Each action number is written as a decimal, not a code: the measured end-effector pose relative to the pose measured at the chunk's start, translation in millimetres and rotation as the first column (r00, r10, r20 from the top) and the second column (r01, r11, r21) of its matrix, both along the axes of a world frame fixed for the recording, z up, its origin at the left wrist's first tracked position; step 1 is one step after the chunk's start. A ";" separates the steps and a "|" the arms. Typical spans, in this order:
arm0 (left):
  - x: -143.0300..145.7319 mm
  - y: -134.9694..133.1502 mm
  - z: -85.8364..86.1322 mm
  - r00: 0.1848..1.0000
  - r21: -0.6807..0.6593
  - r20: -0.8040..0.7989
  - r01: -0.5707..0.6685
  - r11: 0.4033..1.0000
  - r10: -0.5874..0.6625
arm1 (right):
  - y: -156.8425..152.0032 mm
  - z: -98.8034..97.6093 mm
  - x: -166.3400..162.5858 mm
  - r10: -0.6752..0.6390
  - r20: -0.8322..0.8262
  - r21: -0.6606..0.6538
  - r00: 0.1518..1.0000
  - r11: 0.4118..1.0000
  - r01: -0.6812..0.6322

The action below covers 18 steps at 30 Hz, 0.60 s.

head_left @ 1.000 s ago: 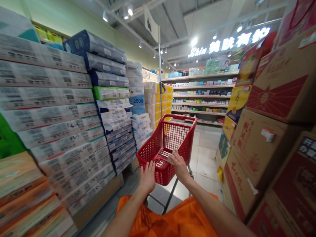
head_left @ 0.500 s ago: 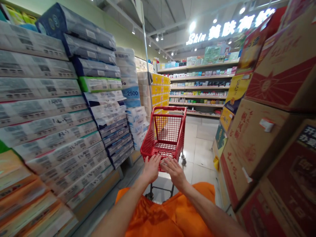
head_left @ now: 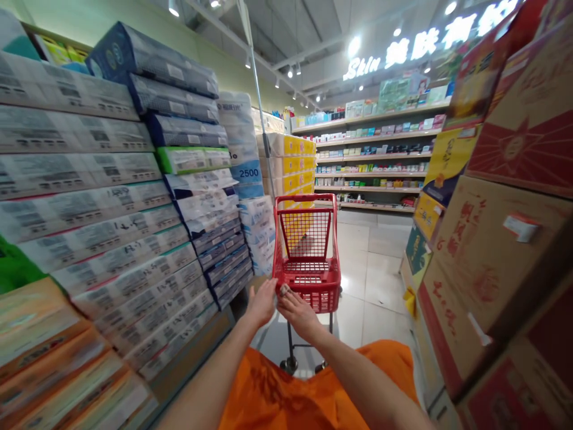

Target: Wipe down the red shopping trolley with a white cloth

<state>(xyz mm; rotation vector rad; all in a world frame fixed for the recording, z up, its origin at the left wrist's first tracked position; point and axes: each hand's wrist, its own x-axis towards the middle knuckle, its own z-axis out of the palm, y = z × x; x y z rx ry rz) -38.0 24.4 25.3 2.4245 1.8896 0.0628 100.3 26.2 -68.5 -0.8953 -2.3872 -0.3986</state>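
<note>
A small red shopping cart (head_left: pixel 308 280) with an empty mesh basket stands in the aisle straight ahead. Both my hands meet at its near left corner. My left hand (head_left: pixel 262 301) lies with fingers stretched out, pressed against the outside of that corner. My right hand (head_left: pixel 298 312) rests on the near rim, with its fingertips curled over the edge. A thin metal pole (head_left: pixel 259 107) rises behind the cart's far left corner toward the ceiling. Orange fabric (head_left: pixel 286 394) fills the bottom of the view under my forearms.
Tall stacks of wrapped tissue packs (head_left: pixel 111 209) line the left side close by. Stacked cardboard cartons (head_left: pixel 496 239) wall the right side. The tiled aisle floor (head_left: pixel 371 280) runs to product shelves (head_left: pixel 371 161) at the back, under a lit sign.
The cart has straightened and rolled a little farther ahead and to the right. Both hands have slid together to its near left corner.
</note>
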 end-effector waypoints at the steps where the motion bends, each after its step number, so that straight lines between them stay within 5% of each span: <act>1: -5.2 -3.1 -5.1 1.000 -0.009 -0.022 -0.007 1.000 0.006 | -0.1 -8.2 -1.8 -0.008 0.036 -0.037 0.999 0.999 0.010; 4: -15.0 -14.7 -26.0 0.996 -0.032 -0.088 -0.025 0.999 0.022 | -7.9 -27.7 2.5 0.006 0.102 -0.113 0.995 0.994 0.005; 10: -8.6 -27.3 -58.3 0.986 0.068 -0.137 -0.087 0.994 0.095 | -18.5 -12.1 31.9 -0.111 -0.109 0.012 0.988 0.994 0.113; 15: 8.9 -31.9 -73.8 0.987 0.133 -0.152 0.071 0.989 -0.051 | -31.1 -41.2 60.3 -0.208 0.013 -0.115 0.978 0.971 0.208; 18: 18.8 -34.3 -76.6 0.983 0.152 -0.159 0.119 0.981 -0.095 | -38.4 -31.4 69.1 -0.191 -0.046 -0.051 0.980 0.981 0.189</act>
